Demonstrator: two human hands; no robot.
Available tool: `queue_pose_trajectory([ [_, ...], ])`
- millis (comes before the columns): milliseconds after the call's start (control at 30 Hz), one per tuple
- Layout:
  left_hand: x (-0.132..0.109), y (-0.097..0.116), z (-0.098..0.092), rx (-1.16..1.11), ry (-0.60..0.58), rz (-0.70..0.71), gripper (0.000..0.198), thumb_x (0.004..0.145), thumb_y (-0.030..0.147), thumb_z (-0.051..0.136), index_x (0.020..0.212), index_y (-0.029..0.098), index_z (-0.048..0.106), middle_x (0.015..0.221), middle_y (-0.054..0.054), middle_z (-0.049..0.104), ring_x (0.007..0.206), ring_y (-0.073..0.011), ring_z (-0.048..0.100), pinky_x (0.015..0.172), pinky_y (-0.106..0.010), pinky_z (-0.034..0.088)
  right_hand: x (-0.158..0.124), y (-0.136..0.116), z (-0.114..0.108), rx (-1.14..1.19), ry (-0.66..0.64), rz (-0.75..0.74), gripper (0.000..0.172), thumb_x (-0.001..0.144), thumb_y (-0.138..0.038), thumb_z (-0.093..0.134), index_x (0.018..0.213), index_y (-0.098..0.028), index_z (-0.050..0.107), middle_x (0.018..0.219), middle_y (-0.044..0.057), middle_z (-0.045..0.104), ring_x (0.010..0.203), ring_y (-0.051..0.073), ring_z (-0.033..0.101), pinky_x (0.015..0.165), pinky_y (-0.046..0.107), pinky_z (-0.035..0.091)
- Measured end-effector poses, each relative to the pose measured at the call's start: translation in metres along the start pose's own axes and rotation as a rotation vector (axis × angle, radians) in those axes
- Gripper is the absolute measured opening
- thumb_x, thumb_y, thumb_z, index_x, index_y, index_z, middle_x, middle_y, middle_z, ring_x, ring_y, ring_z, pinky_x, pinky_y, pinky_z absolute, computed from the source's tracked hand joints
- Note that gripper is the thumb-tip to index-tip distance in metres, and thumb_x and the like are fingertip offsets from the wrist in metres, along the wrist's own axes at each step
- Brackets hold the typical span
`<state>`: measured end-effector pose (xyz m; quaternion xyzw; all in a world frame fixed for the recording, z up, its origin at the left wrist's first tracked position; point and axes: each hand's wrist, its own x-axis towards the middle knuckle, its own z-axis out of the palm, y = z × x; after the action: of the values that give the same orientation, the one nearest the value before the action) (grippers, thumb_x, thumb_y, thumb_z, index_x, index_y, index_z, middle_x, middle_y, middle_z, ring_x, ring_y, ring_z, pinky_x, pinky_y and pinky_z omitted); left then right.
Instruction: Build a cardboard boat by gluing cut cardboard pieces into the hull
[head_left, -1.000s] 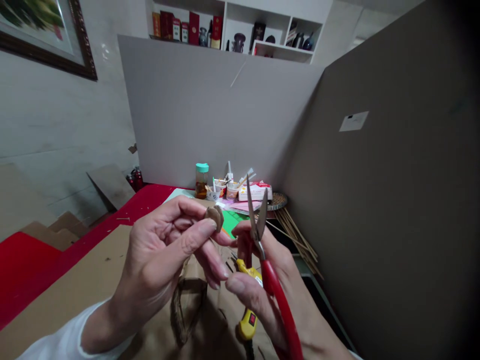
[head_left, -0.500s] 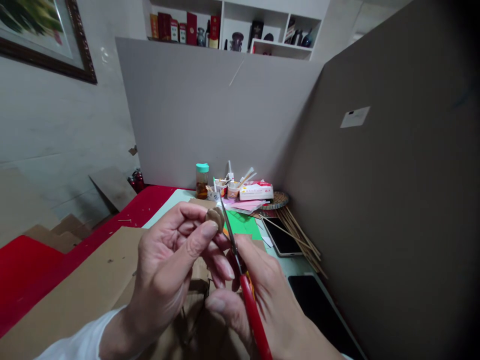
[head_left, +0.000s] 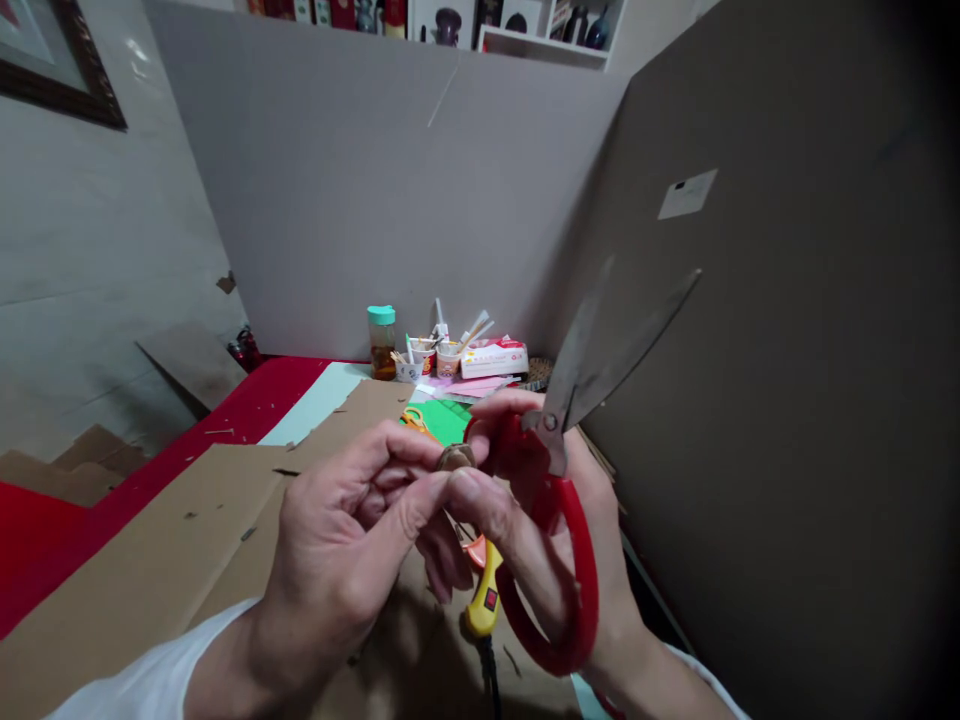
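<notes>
Between the fingertips of both hands is a small brown piece (head_left: 457,458), perhaps cardboard. My left hand (head_left: 360,530) pinches it between thumb and forefinger. My right hand (head_left: 555,530) touches its right side with the thumb and a fingertip, and red-handled scissors (head_left: 551,425) hang on that same hand, the thumb through one loop. Their blades are spread and point up and away. Below the hands a yellow-handled tool (head_left: 485,600) with a black cord lies on the cardboard.
Cardboard sheets (head_left: 225,520) cover the left of the red table. Farther back stand a bottle with a teal lid (head_left: 382,345), cups of sticks (head_left: 448,360) and a tissue box (head_left: 495,358). Orange scissors (head_left: 415,418) lie by a green sheet (head_left: 446,422). Grey panels rise behind and right.
The scissors have swung away from the brown piece, and their blades have spread. My right thumb and a fingertip have come onto the piece. The view has tilted down, showing the yellow tool.
</notes>
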<state>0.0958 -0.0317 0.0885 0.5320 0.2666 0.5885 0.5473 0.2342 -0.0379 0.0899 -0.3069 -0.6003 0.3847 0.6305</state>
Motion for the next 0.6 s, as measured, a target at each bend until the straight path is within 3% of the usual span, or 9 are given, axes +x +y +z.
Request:
queue_pose_trajectory([
  [267,0.003,-0.002,-0.008,-0.023,-0.178,-0.014,0.007,0.094,0.022,0.072,0.089,0.019,0.069,0.061,0.001,0.076,0.045,-0.0154,0.072,0.045,-0.02,0.061,0.002,-0.004,0.0,0.005,0.013,-0.015,0.031,0.087,-0.025,0.079,0.109,-0.026,0.057,0.084,-0.005,0.056,0.066,0.009,0.055,0.057,0.02,0.05],
  [467,0.013,0.001,-0.015,-0.057,-0.36,-0.15,0.008,0.098,0.023,0.067,0.091,0.019,0.066,0.062,-0.001,0.077,0.05,-0.0164,0.075,0.049,-0.02,0.062,0.004,-0.006,-0.002,-0.062,0.028,-0.009,0.031,0.086,-0.025,0.08,0.107,-0.025,0.058,0.085,-0.003,0.057,0.073,0.013,0.058,0.064,0.024,0.052],
  [600,0.018,0.003,-0.02,-0.063,-0.419,-0.213,0.009,0.098,0.025,0.067,0.092,0.02,0.064,0.063,0.0,0.077,0.052,-0.0185,0.076,0.049,-0.022,0.062,0.003,-0.004,-0.004,-0.037,-0.008,-0.021,0.029,0.087,-0.022,0.079,0.108,-0.027,0.06,0.088,-0.002,0.058,0.074,0.012,0.057,0.063,0.023,0.051],
])
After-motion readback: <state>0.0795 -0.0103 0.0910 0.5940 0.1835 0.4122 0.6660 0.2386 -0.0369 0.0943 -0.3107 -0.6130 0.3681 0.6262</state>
